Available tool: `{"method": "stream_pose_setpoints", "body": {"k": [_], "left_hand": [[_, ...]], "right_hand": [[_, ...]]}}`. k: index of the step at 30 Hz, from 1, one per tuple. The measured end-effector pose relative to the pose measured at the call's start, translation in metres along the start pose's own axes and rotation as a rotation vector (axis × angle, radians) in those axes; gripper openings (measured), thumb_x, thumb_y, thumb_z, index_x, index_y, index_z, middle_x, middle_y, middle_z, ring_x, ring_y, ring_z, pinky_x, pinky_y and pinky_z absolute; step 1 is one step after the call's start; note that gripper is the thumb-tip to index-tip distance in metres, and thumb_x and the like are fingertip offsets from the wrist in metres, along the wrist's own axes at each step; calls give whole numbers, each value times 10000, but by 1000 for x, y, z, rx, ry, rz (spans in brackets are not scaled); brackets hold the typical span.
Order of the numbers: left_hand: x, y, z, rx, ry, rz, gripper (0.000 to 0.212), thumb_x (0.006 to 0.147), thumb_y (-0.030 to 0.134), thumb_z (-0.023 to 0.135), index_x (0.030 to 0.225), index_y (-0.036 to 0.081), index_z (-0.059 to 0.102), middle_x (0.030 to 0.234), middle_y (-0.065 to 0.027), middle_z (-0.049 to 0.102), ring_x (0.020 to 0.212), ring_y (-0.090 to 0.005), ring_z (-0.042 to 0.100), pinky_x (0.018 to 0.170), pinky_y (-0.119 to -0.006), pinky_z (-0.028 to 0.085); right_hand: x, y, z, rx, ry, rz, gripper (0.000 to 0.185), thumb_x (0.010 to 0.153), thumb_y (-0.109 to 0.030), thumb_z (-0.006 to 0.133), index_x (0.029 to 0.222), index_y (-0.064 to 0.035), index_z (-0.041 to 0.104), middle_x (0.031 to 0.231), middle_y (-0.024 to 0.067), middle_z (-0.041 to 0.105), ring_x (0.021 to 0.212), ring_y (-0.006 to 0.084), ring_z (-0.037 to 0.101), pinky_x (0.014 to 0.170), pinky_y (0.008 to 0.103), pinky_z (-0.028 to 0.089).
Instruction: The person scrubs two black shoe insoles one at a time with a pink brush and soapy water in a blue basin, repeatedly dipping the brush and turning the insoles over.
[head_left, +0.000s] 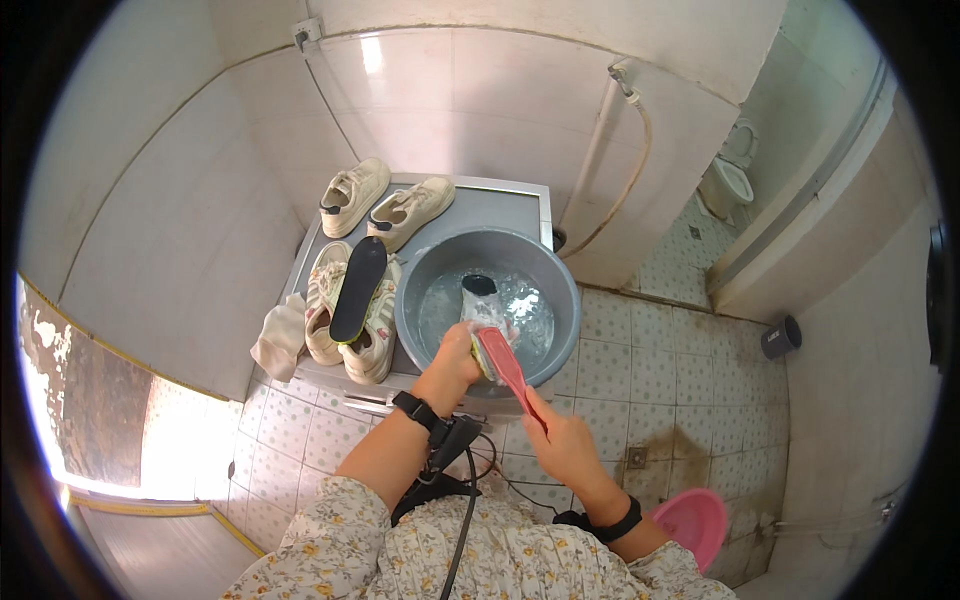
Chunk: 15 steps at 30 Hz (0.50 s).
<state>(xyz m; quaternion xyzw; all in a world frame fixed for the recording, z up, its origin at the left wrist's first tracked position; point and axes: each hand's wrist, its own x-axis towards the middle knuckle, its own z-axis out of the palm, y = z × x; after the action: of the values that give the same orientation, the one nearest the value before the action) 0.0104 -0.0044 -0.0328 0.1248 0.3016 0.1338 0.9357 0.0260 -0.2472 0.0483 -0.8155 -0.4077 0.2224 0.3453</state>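
Note:
A sudsy shoe insole (481, 306) with a dark end and a yellow-green edge is gripped in my left hand (459, 349), over the grey basin (568, 330). White foam covers much of its surface. My right hand (564, 444) is closed around the handle of a pinkish-red scrubbing brush (504, 360). The brush head lies against the near part of the insole, beside my left fingers; its bristles are hidden. Soapy water (442, 307) fills the lower part of the basin. Left of it, a second, black insole (361, 289) rests across a pair of floral sneakers (325, 281).
The basin stands on a grey-topped cabinet (495, 202) with a pair of cream sneakers (411, 210) behind. A pale cloth (281, 337) hangs over its left edge. A hose (630, 172) runs down the wall. A pink basin (697, 525) sits on the tiled floor (611, 375).

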Motion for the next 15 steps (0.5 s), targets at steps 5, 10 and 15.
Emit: {"method": "stream_pose_setpoints", "body": {"k": [5,10,15], "left_hand": [[1,-9,-5,100,-84,88,370,1048,207,383,1345,5,469,1255,-236,584,1084,-413,636,905,-578,535],[9,-6,-18,-7,-133,122,374,1067,239,381,1357,18,465,1257,-198,590,1101,-403,629,907,-566,536],[-9,-17,-1,23,-55,121,362,1066,235,415,1345,10,465,1208,-184,603,1093,-383,631,915,-504,547]], "right_hand": [[71,5,15,-166,178,-56,435,966,-263,554,1376,-120,569,776,256,649,704,461,636,649,525,499],[51,0,18,-211,155,-69,414,963,-267,556,1351,-127,588,788,259,657,719,465,639,653,540,505],[26,-2,8,-107,110,8,405,959,-263,559,1342,-135,592,775,260,656,710,462,639,643,539,506]]}}
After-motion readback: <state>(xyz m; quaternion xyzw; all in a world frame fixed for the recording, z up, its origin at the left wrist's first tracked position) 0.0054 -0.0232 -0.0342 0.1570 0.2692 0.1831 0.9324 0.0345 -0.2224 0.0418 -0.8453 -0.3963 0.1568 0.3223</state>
